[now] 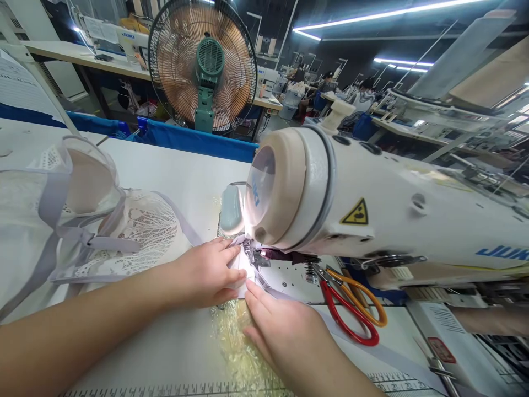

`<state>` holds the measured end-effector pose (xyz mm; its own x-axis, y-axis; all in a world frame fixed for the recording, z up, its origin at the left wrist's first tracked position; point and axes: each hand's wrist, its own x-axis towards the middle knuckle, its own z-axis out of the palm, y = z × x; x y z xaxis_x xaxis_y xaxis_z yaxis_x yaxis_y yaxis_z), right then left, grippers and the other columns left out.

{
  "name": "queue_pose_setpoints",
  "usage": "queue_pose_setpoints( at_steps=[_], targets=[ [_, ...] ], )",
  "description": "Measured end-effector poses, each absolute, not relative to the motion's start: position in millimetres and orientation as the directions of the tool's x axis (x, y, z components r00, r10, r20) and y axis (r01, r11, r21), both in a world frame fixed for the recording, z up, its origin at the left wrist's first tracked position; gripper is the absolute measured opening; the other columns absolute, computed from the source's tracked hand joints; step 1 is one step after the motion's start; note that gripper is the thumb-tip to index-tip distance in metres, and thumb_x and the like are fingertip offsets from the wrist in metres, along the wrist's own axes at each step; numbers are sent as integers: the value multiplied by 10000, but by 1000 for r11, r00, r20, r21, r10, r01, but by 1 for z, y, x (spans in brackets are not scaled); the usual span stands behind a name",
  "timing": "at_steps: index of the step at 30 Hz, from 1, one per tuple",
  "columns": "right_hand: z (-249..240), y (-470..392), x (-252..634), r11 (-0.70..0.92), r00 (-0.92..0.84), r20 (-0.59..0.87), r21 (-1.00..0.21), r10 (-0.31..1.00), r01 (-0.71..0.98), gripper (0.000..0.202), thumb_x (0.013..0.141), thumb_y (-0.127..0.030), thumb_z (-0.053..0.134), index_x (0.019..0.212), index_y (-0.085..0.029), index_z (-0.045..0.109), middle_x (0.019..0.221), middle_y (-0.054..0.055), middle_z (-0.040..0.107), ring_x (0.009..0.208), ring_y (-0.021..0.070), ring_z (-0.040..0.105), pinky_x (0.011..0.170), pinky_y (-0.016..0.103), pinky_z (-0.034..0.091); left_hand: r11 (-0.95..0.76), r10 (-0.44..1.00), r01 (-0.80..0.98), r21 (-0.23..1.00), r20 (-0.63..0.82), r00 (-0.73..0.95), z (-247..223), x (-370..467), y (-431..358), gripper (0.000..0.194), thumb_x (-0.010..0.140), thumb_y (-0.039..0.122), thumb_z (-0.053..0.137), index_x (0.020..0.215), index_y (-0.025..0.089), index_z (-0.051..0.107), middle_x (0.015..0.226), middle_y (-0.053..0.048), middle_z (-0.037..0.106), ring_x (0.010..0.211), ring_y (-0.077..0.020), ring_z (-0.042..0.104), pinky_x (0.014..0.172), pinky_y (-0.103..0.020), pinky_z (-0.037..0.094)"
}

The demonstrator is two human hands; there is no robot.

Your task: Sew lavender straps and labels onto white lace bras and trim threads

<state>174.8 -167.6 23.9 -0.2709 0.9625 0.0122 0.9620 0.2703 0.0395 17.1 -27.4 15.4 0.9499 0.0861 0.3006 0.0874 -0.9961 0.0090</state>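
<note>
Here at the needle, white fabric (244,268) lies under the lit presser foot (249,251), and this looks like guiding a seam through. The left hand (204,275) rests flat, its grip open, fingers pressing the cloth; the right hand (281,317) touches the near edge, though whether its grip pinches anything, I can't tell. The lilac strip (276,294) runs from beside the foot. Next calls for steady, flat feeding, fingertips clear of the needle! Leftward on the worktop (173,344), a lace bra (149,226); rightward, red-handled scissors (353,325).

Large caged fan (202,66) (partly green)
</note>
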Motion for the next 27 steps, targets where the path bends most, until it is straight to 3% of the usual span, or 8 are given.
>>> queue_pose_setpoints(
  at_steps=[9, 15, 21, 27],
  targets=[
    [29, -165, 175, 291, -291, 121, 16, 949, 957, 419, 712, -251, 637, 1113, -129, 639, 1178, 64, 636, 590, 175, 645, 463, 272, 461, -995, 102, 103, 13, 293, 951, 17, 19, -26, 269, 787, 354, 574, 959, 161, 649, 981, -164, 611, 759, -234, 553, 739, -399, 464],
    [28, -173, 176, 344, -340, 208, 15, 917, 939, 283, 674, -266, 693, 938, -164, 684, 1028, 28, 709, 560, 158, 633, 394, 277, 379, -990, 139, 142, 7, 268, 954, 20, 18, -29, 272, 780, 364, 590, 954, 165, 654, 1074, -183, 601, 891, -300, 567, 806, -486, 436],
    [26, -174, 177, 337, -340, 121, 43, 933, 940, 257, 703, -302, 697, 920, -165, 683, 1057, 38, 698, 623, 157, 638, 413, 271, 363, -994, 113, 112, 19, 211, 971, 29, 12, -36, 164, 809, 253, 559, 923, 222, 673, 1121, -134, 587, 1038, -314, 522, 897, -573, 364],
    [28, -169, 174, 317, -320, 24, 77, 947, 945, 285, 783, -295, 613, 1016, -142, 674, 1021, 80, 702, 580, 155, 618, 401, 264, 349, -999, 51, 51, 3, 213, 976, 25, 7, -38, 216, 877, 195, 479, 965, 214, 675, 1052, -110, 610, 1204, -320, 427, 972, -579, 335]
  ],
)
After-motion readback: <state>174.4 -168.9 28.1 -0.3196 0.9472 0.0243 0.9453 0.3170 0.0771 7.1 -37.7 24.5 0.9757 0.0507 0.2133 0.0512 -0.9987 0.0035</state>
